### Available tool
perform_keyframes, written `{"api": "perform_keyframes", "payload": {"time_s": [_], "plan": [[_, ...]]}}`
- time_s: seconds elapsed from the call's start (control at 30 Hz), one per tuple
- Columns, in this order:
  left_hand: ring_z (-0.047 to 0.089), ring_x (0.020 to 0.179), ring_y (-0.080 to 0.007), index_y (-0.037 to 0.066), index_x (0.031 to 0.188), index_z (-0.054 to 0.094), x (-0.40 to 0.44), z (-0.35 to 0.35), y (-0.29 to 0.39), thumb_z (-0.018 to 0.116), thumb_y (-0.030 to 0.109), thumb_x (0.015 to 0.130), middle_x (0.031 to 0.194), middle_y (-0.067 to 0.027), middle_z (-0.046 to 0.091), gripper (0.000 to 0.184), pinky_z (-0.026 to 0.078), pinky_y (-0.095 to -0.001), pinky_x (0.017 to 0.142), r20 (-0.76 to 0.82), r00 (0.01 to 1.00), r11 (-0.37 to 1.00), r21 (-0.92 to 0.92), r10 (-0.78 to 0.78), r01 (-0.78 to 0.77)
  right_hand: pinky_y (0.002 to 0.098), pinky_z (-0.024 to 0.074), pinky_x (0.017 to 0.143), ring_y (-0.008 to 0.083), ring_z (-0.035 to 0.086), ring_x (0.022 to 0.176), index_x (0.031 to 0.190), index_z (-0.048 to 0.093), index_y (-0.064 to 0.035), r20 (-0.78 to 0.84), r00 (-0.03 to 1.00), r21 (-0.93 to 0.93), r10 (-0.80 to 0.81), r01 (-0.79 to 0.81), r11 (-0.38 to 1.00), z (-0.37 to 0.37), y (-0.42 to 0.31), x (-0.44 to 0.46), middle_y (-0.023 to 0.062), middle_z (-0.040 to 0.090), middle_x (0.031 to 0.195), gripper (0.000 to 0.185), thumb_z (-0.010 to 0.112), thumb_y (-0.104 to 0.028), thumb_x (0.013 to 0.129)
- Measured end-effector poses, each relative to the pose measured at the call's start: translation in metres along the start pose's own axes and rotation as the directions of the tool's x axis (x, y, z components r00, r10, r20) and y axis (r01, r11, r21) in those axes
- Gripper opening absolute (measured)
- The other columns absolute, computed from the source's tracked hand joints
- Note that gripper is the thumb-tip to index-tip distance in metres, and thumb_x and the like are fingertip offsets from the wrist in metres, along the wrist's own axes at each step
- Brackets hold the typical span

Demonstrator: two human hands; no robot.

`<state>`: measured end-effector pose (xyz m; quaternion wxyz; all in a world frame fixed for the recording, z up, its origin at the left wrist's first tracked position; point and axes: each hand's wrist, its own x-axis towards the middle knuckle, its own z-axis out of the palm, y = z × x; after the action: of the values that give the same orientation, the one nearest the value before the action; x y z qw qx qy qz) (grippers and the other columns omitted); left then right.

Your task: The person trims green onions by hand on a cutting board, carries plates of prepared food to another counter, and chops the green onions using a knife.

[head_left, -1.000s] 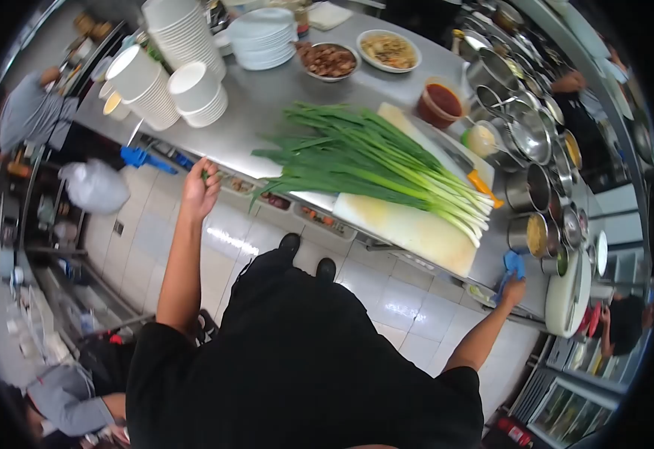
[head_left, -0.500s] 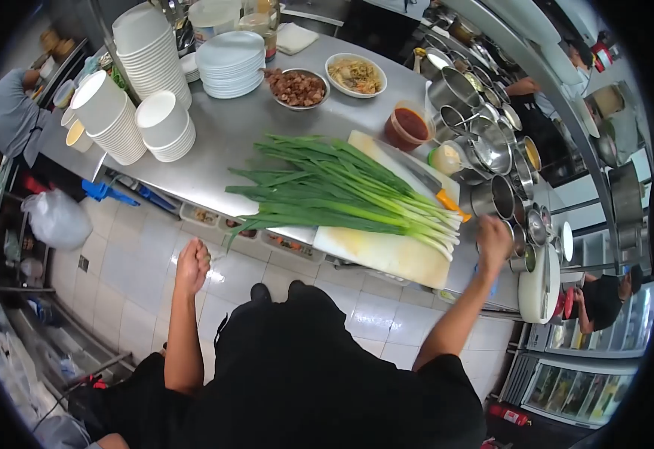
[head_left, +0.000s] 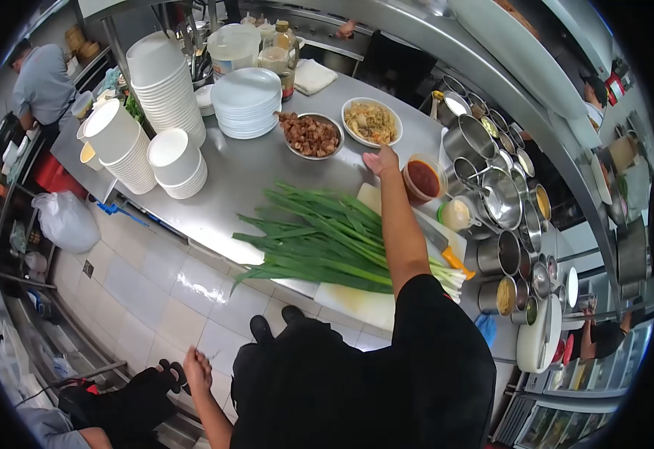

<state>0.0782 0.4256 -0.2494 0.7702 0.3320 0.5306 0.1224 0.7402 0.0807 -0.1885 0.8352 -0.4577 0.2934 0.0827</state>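
Observation:
My right hand reaches over the steel counter to the near edge of a bowl of noodles; whether its fingers touch or grip the rim is unclear. Under my right forearm lie long green onions on a white cutting board, with an orange-handled knife beside them. A bowl of brown meat pieces and a tub of red sauce flank that hand. My left hand hangs low over the floor, fingers curled; what they hold, if anything, is too small to tell.
Stacked white tubs and plates stand at the counter's left. Metal pots crowd its right side. A plastic bag sits on the left. One person is at the back left, others at the lower left and far right.
My right hand has gone from the counter's right side, where it held a blue cloth, up and left to the noodle bowl. The cloth is let go. My left hand has dropped lower.

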Motion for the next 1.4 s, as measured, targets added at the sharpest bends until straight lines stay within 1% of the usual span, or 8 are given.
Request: {"api": "perform_keyframes", "payload": {"time_s": [0.1, 0.3, 0.33, 0.47, 0.7, 1.03, 1.17, 1.4], "plan": [[0.029, 0.035, -0.0075, 0.017, 0.071, 0.041, -0.022, -0.020, -0.024, 0.045, 0.030, 0.096, 0.052, 0.0043, 0.034, 0.029, 0.021, -0.0216, 0.030, -0.184, 0.982, 0.995, -0.093, -0.050, 0.034, 0.0509, 0.0459, 0.088, 0.0365, 0.050, 0.108, 0.132, 0.038, -0.0090, -0.124, 0.987, -0.071, -0.102, 0.094, 0.993, -0.009, -0.007, 0.023, 0.0202, 0.042, 0.129, 0.046, 0.050, -0.027, 0.092], [0.028, 0.037, -0.0079, 0.016, 0.073, 0.042, -0.022, -0.025, -0.055, 0.046, 0.031, 0.096, 0.053, 0.0032, 0.037, 0.028, 0.021, -0.0216, 0.030, -0.197, 0.974, 0.990, -0.110, -0.114, 0.093, 0.0490, 0.0488, 0.083, 0.0291, 0.054, 0.106, 0.114, 0.050, -0.0089, -0.160, 0.967, -0.107, -0.197, 0.181, 0.978, 0.000, -0.021, 0.059, 0.0110, 0.053, 0.119, 0.025, 0.049, -0.010, 0.088], [0.029, 0.038, -0.0079, 0.015, 0.073, 0.042, -0.021, -0.018, -0.054, 0.047, 0.030, 0.096, 0.054, 0.0028, 0.037, 0.028, 0.021, -0.0214, 0.031, -0.188, 0.977, 0.992, -0.095, -0.105, 0.088, 0.0468, 0.0531, 0.077, 0.0295, 0.059, 0.098, 0.113, 0.051, -0.0054, -0.140, 0.947, -0.313, -0.291, 0.236, 0.920, 0.000, -0.017, 0.055, 0.0155, 0.058, 0.110, 0.026, 0.051, -0.007, 0.087], [0.032, 0.039, -0.0084, 0.014, 0.075, 0.043, -0.013, 0.008, -0.039, 0.046, 0.028, 0.096, 0.056, 0.0017, 0.039, 0.026, 0.024, -0.0215, 0.031, -0.106, 0.990, 0.996, 0.002, -0.092, 0.093, 0.0436, 0.0568, 0.064, 0.0327, 0.065, 0.074, 0.109, 0.052, 0.0043, -0.062, 0.987, -0.212, -0.145, 0.129, 0.969, -0.001, -0.011, 0.046, 0.0236, 0.062, 0.092, 0.027, 0.053, -0.010, 0.087], [0.034, 0.041, -0.0087, 0.015, 0.075, 0.043, -0.008, 0.041, -0.019, 0.047, 0.030, 0.095, 0.057, 0.0016, 0.041, 0.025, 0.025, -0.0219, 0.033, -0.025, 0.998, 0.977, 0.204, -0.051, 0.055, 0.0484, 0.0549, 0.081, 0.0357, 0.061, 0.097, 0.113, 0.050, 0.0058, 0.098, 0.995, -0.151, -0.034, 0.048, 0.987, -0.002, -0.027, 0.053, 0.0249, 0.059, 0.106, 0.029, 0.045, -0.010, 0.089], [0.034, 0.042, -0.0095, 0.014, 0.077, 0.044, -0.038, 0.015, -0.046, 0.046, 0.028, 0.096, 0.058, 0.0010, 0.041, 0.024, 0.026, -0.0237, 0.034, -0.102, 0.992, 0.976, 0.197, -0.072, 0.091, 0.0538, 0.0558, 0.074, 0.0427, 0.064, 0.084, 0.114, 0.045, 0.0146, 0.056, 0.984, -0.082, -0.169, 0.174, 0.981, 0.015, -0.030, 0.075, 0.0256, 0.059, 0.103, 0.036, 0.046, -0.001, 0.082], [0.034, 0.041, -0.0098, 0.014, 0.076, 0.043, -0.041, 0.004, -0.061, 0.045, 0.029, 0.096, 0.057, 0.0015, 0.041, 0.025, 0.025, -0.0231, 0.034, -0.124, 0.989, 0.985, 0.146, -0.075, 0.093, 0.0546, 0.0535, 0.079, 0.0397, 0.063, 0.092, 0.116, 0.041, 0.0158, 0.106, 0.952, -0.094, -0.288, 0.298, 0.950, 0.028, -0.054, 0.028, 0.0295, 0.054, 0.111, 0.040, 0.046, -0.001, 0.080], [0.033, 0.038, -0.0116, 0.013, 0.073, 0.043, -0.017, 0.006, -0.079, 0.042, 0.031, 0.096, 0.054, -0.0003, 0.040, 0.029, 0.025, -0.0257, 0.033, -0.027, 0.991, 0.974, 0.187, -0.128, 0.131, 0.0409, 0.0619, 0.064, 0.0344, 0.067, 0.074, 0.098, 0.052, 0.0200, 0.308, 0.903, -0.229, -0.300, 0.376, 0.898, 0.032, -0.082, -0.041, 0.0268, 0.061, 0.095, 0.030, 0.053, -0.006, 0.083]]}}
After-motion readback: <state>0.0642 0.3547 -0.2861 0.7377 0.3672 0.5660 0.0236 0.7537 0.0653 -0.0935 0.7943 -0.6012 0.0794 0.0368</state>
